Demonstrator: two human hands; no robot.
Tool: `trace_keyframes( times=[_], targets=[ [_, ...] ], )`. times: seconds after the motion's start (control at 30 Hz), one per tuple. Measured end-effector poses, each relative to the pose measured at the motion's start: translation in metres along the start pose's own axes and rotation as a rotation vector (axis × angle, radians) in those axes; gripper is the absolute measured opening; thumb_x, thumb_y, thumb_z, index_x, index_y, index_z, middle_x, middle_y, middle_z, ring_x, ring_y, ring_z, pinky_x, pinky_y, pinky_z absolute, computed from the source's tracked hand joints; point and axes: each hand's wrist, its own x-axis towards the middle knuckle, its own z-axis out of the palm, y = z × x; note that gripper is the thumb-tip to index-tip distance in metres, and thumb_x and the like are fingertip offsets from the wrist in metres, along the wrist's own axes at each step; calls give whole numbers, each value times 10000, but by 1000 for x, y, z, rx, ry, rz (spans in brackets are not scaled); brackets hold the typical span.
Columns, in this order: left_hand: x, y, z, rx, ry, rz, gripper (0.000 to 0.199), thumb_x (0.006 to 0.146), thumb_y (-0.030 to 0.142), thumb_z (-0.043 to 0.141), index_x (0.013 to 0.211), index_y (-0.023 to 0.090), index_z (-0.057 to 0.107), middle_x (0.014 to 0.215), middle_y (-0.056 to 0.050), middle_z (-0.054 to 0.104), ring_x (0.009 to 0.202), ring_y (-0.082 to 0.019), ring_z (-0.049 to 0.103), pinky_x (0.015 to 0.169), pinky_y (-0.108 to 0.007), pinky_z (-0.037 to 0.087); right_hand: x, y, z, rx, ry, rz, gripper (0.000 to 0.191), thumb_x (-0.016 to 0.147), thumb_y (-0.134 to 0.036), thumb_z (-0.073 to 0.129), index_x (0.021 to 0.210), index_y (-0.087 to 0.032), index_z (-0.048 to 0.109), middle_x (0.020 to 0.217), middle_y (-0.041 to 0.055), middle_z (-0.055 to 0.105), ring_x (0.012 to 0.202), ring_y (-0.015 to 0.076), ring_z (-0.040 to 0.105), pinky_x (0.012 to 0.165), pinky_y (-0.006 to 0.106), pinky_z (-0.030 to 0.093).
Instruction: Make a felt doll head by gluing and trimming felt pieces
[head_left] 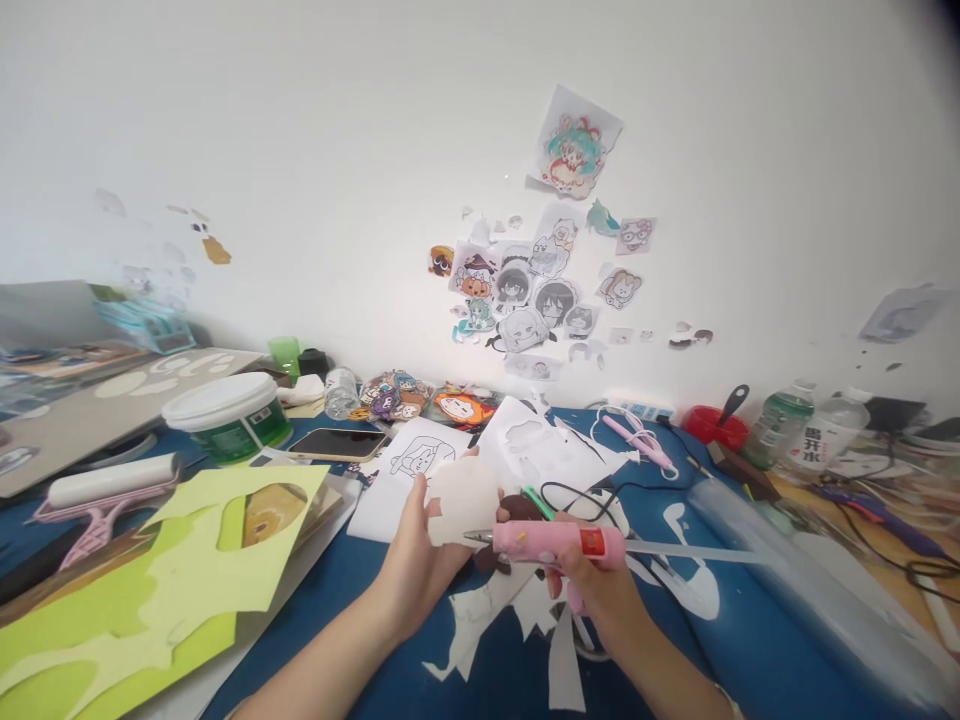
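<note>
My left hand (415, 553) is closed on a cream-coloured cut-out (466, 497), thumb along its left edge and fingers behind it. A pink hot glue gun (536, 541) is gripped in my right hand (598, 590), its metal nozzle pointing left at the lower part of the cut-out. Whether the tip touches it I cannot tell. A clear glue stick (694, 551) sticks out of the gun's back. Behind the cut-out lies a sheet with a line drawing (421, 455). Under my hands are white paper scraps (487, 610), and a dark brown piece shows partly behind the gun.
On the left are yellow-green cut sheets (202, 590), a paint roller (112, 480), a white-lidded tub (225, 410) and a phone (337, 443). To the right are a long clear plastic roll (817, 580), bottles (821, 430) and a red bowl (712, 425). A black cable crosses behind the gun.
</note>
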Motion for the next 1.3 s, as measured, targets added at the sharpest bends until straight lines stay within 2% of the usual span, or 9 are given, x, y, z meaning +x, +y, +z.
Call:
trace_keyframes(
  times=[0.2, 0.37, 0.47, 0.6, 0.83, 1.03, 1.17, 1.3],
  targets=[
    [-1, -8, -3, -46, -30, -65, 602, 892, 494, 293, 1413, 201, 225, 1039, -112, 680, 1003, -278, 595, 916, -412, 358, -3, -1, 6, -138, 156, 126, 444, 629, -615, 607, 598, -183, 512, 418, -49, 451, 378, 83, 403, 385, 209, 283],
    [-2, -8, -1, -44, -38, -78, 611, 889, 495, 292, 1408, 174, 245, 1083, -121, 667, 1042, -284, 575, 956, -422, 332, -3, 0, 5, -221, 148, 66, 396, 646, -589, 603, 618, -209, 495, 420, -59, 389, 387, 93, 343, 364, 224, 224],
    [-3, -7, 1, -55, -28, -75, 595, 892, 480, 285, 1398, 166, 273, 1107, -125, 656, 1044, -283, 573, 959, -424, 335, -3, 0, 4, -314, 133, -8, 389, 656, -577, 592, 589, -218, 457, 429, -53, 371, 419, 110, 343, 396, 243, 255],
    [-3, -7, 1, -88, -23, -77, 594, 887, 483, 298, 1389, 166, 291, 1091, -125, 659, 1021, -286, 583, 950, -437, 343, -2, -3, 3, -509, 140, -165, 384, 701, -557, 554, 571, -222, 420, 503, -29, 397, 460, 126, 365, 429, 261, 287],
    [0, -5, -2, -114, -4, -62, 600, 873, 488, 321, 1383, 175, 285, 947, -106, 689, 860, -267, 631, 865, -412, 382, 3, -1, -6, -979, 138, -610, 373, 801, -433, 486, 510, -220, 391, 505, -5, 410, 499, 150, 410, 456, 267, 300],
    [2, 0, 1, -126, 60, -44, 583, 871, 463, 308, 1354, 137, 322, 971, -138, 668, 880, -292, 617, 808, -435, 420, 2, -10, -2, -1018, 202, -821, 348, 768, -400, 519, 513, -223, 362, 472, -10, 384, 510, 148, 369, 451, 272, 251],
    [3, 0, 1, -103, 97, -19, 514, 873, 417, 331, 1286, 121, 408, 990, -141, 661, 891, -290, 621, 811, -458, 444, 0, -15, 0, -1181, 149, -1043, 389, 769, -496, 499, 513, -222, 398, 472, 15, 408, 529, 163, 344, 468, 299, 200],
    [5, 1, -1, -76, 160, 35, 438, 883, 392, 332, 1130, 90, 531, 934, -141, 675, 878, -275, 635, 823, -444, 469, -2, -16, -2, -1292, 118, -1090, 442, 818, -528, 412, 506, -215, 429, 482, 31, 425, 541, 171, 337, 485, 313, 197]
  ],
)
